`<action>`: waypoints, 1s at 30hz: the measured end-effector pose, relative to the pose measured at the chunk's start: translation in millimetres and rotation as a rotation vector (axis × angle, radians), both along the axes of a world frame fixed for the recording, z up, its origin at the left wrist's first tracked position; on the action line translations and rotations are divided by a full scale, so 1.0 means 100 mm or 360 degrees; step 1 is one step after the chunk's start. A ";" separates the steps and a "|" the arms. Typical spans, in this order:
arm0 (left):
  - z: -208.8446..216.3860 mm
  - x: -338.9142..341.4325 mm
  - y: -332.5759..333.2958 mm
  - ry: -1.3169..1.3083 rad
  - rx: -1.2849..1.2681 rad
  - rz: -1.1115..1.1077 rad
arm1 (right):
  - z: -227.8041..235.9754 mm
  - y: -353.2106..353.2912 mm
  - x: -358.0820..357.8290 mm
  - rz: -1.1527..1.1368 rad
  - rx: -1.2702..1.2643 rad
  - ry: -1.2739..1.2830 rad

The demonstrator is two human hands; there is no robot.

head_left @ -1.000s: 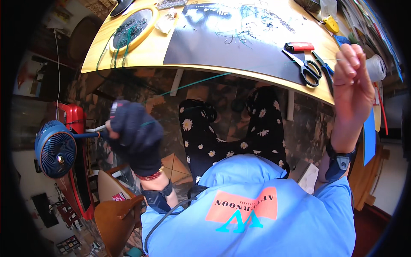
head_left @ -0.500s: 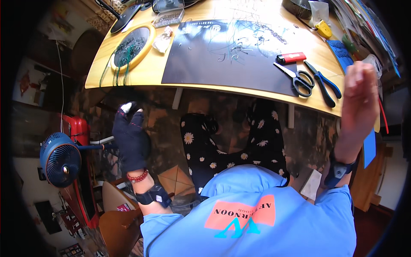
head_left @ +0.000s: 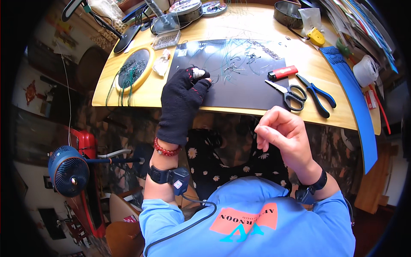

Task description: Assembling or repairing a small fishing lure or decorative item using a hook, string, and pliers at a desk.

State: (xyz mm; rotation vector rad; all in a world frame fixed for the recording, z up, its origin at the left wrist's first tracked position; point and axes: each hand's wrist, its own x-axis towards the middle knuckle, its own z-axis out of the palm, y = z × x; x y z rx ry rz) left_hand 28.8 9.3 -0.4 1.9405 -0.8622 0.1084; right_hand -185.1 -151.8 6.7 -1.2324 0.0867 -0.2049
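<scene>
Wooden desk (head_left: 128,92), curved front edge, seen from above the seated person. Black mat (head_left: 252,92), covering the desk's middle, strewn with thin green wires and small metal hooks (head_left: 233,68). Blue sheet (head_left: 357,107) lying along the desk's right side, overhanging the front edge. Blue fan (head_left: 68,170) on the floor to the left, below desk level, beside a red stand. Round hoop (head_left: 133,70) with a dark centre and green strands trailing from it, on the desk left of the mat. Left hand (head_left: 182,105) in a black fingerless glove, red bead bracelet and a black wrist device behind it; it lies on the mat's front left part, fingertips pressed together on a small wire piece (head_left: 214,79) at the mat surface. Right hand (head_left: 282,135), bare, black band at the wrist, held in front of the desk edge above the lap, well apart from the left; fingers curled in with thumb against forefinger, whether anything is pinched there cannot be told. Scissors (head_left: 289,91), black handles, on the mat's right edge. Pliers (head_left: 317,94), blue and black handles, just beside the scissors. Red lighter (head_left: 282,73) just above the scissors. Yellow tape measure (head_left: 316,37) near the far right.
</scene>
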 end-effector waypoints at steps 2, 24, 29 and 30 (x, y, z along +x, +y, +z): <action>-0.01 -0.01 -0.03 -0.0031 0.0058 0.0039 | -0.02 -0.01 0.00 0.0007 0.0003 0.0016; 0.30 0.13 -0.27 0.0357 0.0727 0.0077 | -0.16 0.03 -0.04 0.0067 0.0024 0.0052; 0.23 0.06 -0.23 0.0394 0.0558 0.0087 | -0.16 0.05 -0.07 0.0084 -0.0001 0.0064; 0.20 0.03 -0.20 0.0408 0.0382 0.0058 | -0.17 0.05 -0.08 0.0079 -0.0022 0.0056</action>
